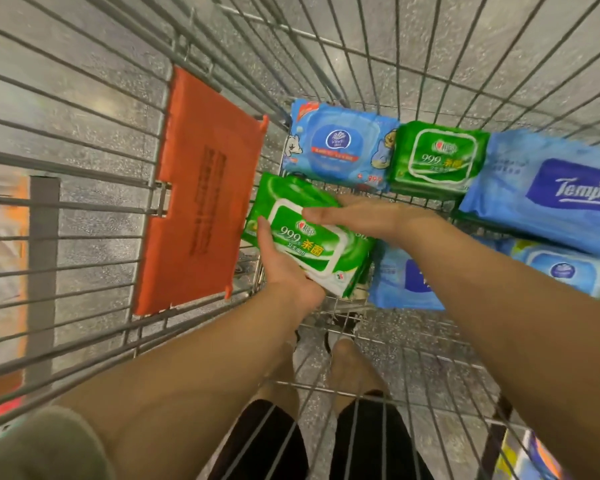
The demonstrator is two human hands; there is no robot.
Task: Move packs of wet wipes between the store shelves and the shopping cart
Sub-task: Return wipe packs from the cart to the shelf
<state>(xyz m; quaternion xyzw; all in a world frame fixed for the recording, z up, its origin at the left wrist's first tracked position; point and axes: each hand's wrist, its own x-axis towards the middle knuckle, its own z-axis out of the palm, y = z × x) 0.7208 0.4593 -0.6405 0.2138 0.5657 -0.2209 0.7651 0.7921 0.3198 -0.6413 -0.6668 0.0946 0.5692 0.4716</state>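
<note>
Both arms reach down into the wire shopping cart [326, 39]. A green pack of wet wipes [302, 237] with a white lid is held at the cart's near left. My left hand [284, 268] grips its near edge, thumb lying on the lid. My right hand [354, 216] holds its far edge, fingers across the top. On the cart floor lie a light-blue pack [336, 143], a second green pack [437, 157], a large blue Tempo pack [548, 192], another blue pack [402, 275] partly under my right forearm, and a blue-lidded pack [565, 271].
The orange plastic child-seat flap [201, 192] hangs on the cart's rear gate at left. Speckled grey floor shows through the wires. My legs and a foot [343, 348] are visible under the cart. Coloured shelf goods sit at the lower right corner [530, 459].
</note>
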